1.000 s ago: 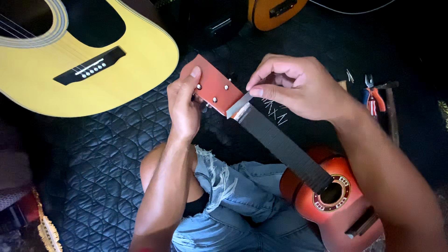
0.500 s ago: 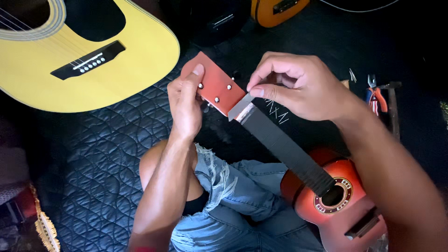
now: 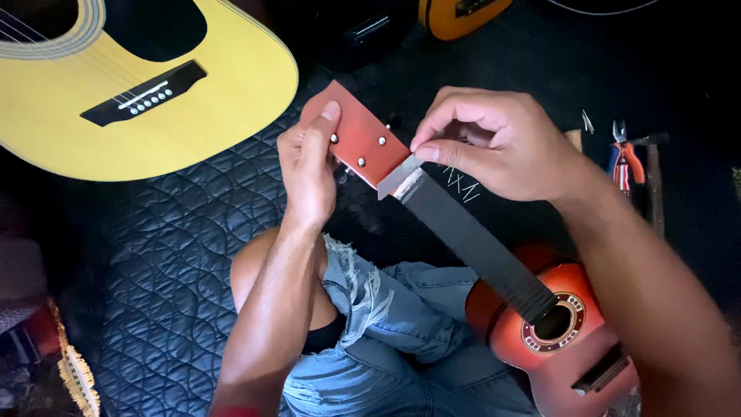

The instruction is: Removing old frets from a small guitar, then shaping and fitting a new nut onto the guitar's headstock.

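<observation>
Red-wood guitar headstock (image 3: 356,141) gripped by L hand (image 3: 307,171); R hand (image 3: 494,147) pinches nut (smooth black fretboard (image 3: 471,243)).

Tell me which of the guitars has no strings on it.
The small red-orange guitar held in both hands: its black fingerboard is bare, while the big yellow guitar shows strings.

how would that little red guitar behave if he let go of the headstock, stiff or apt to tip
The small red guitar looks rigid, a solid neck. With its body on his lap and the left hand gripping the headstock, it would probably tip or slide. It seems light.
</observation>
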